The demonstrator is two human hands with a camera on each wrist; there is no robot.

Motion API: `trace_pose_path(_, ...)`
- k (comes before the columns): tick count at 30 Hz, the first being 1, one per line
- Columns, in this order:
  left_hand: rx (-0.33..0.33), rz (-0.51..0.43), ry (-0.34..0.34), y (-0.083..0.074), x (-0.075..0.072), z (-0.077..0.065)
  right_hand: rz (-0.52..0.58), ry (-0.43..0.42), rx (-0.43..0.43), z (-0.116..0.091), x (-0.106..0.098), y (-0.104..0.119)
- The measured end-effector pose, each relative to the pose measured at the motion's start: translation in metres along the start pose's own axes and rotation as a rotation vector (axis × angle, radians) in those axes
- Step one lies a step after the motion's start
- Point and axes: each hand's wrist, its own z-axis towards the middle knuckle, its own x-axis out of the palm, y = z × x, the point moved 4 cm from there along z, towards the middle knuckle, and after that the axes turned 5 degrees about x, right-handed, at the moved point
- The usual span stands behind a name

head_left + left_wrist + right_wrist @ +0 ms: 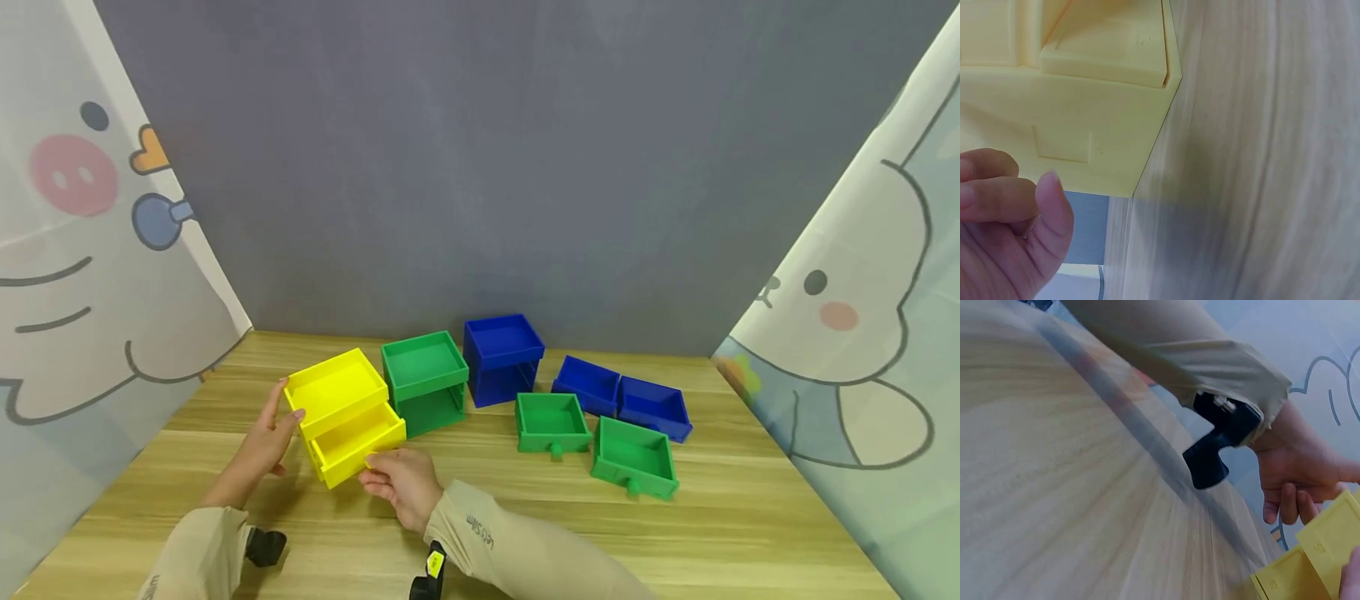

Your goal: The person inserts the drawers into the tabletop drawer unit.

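A yellow cabinet (336,387) with a tray-like top stands at the left of the table. Its yellow drawer (356,440) sticks partway out of the front. My left hand (264,437) holds the cabinet's left side, thumb and index finger at the top rim, other fingers hanging loose. At the drawer front, my right hand (405,485) pinches the handle area between thumb and fingers; the fingers hide the handle. The left wrist view shows the cabinet's side wall (1066,137) close to the left fingers. What lies below the drawer is hidden.
Right of the yellow cabinet stand a green cabinet (424,367) and a blue cabinet (504,340), both with hollow fronts. Two green drawers (553,413) and two blue drawers (588,383) lie further right. A grey wall (480,183) rises behind the table.
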Motion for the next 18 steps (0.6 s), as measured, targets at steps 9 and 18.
trace_pose_path(9, 0.004, -0.002, -0.01, 0.0, -0.001, -0.001, 0.052, -0.049, -0.039, 0.005, 0.007, 0.001)
trace_pose_path(18, 0.018, -0.008, -0.023, 0.0, 0.0, -0.001, 0.046, -0.062, -0.052, 0.013, 0.009, -0.001)
